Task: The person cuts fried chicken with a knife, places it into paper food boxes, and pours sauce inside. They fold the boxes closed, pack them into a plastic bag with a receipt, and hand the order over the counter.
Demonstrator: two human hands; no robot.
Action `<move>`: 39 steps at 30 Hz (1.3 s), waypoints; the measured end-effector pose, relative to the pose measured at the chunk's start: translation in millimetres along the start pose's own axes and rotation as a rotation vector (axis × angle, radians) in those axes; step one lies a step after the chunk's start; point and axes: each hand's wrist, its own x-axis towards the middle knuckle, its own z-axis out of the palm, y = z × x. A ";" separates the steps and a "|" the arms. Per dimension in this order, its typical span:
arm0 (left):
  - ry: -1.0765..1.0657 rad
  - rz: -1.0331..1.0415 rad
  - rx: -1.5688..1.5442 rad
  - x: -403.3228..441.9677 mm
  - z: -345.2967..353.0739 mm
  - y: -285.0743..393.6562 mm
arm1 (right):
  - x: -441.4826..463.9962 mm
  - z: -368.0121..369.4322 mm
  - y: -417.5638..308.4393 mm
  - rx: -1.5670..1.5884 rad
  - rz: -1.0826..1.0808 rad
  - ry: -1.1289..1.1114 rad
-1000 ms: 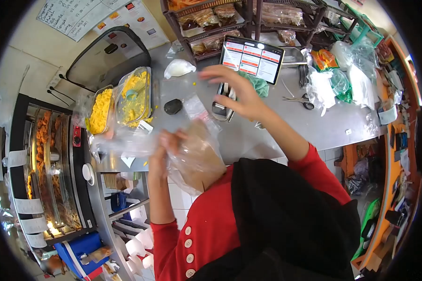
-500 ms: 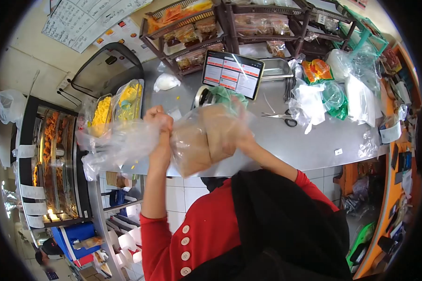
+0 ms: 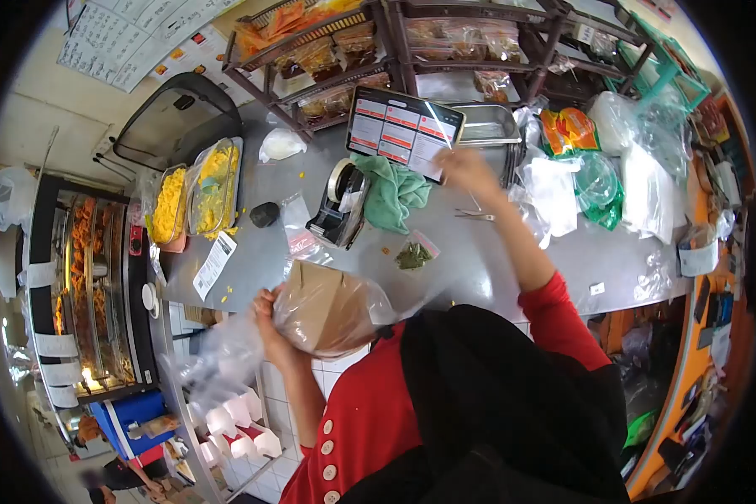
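My left hand (image 3: pixel 273 323) is closed on the side of a clear plastic bag (image 3: pixel 370 307) at the counter's front edge. Brown cardboard boxes (image 3: pixel 311 302) show inside the bag, and its loose plastic trails to the left. My right hand (image 3: pixel 472 178) is raised at the lower right corner of a tablet (image 3: pixel 403 130); its fingers are bent and blurred, so I cannot tell whether it holds anything. Just below this hand lie scissors (image 3: pixel 476 215), partly hidden. A thin white strip (image 3: pixel 477 202) shows beside the hand.
On the counter are a tape dispenser (image 3: pixel 340 206), a green cloth (image 3: pixel 393 195), a small herb sachet (image 3: pixel 416 252), a paper slip (image 3: pixel 216 265) and yellow food in trays (image 3: pixel 214 189). Plastic bags (image 3: pixel 554 193) lie at right. A heated display (image 3: pixel 92 290) stands left. A co-worker's arm (image 3: pixel 147 480) shows lower left.
The bagged boxes have come down and left toward my body. My right hand has left them and moved up and right to the tablet. The tape dispenser and herb sachet are now uncovered.
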 end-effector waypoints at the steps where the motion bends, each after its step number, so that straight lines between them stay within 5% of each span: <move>1: 0.054 0.020 0.062 -1.1 -23.4 -21.8 | 23.5 -30.0 15.9 -0.203 0.005 0.253; 3: 0.335 -0.058 -0.029 -9.3 -29.2 -59.4 | 72.0 -83.7 39.6 -0.681 0.062 0.502; 5: 0.592 -0.166 0.092 -19.7 -3.7 -79.1 | 105.6 -103.1 65.9 -0.919 0.160 0.308; 9: 0.285 0.332 0.539 -21.4 -27.1 -128.3 | 143.1 -92.8 89.2 -1.240 0.200 0.017; 18: -0.426 0.407 1.590 -21.4 -70.7 -76.4 | 146.0 -90.5 110.4 -1.312 0.020 -0.052; 21: -0.674 0.470 1.604 -16.5 -71.5 -58.1 | 149.5 -93.9 117.1 -1.296 0.033 -0.103; 24: -0.741 0.481 1.381 -15.7 -77.2 -47.1 | 149.7 -91.0 119.5 -1.279 0.032 -0.085; 27: -0.327 -0.100 0.771 -24.7 -45.9 -13.1 | 149.5 -87.0 103.2 -1.307 0.134 -0.095; 31: -0.338 -0.136 1.157 -11.6 -75.1 -36.5 | 142.0 -87.1 81.8 -1.363 0.118 -0.130; 32: -0.222 -0.307 0.736 -17.8 -77.7 -40.2 | 139.4 -85.5 80.5 -1.336 0.151 -0.101; 39: -0.079 -0.406 0.175 -30.8 -74.5 -53.8 | 147.2 -106.3 83.8 -1.310 0.094 -0.003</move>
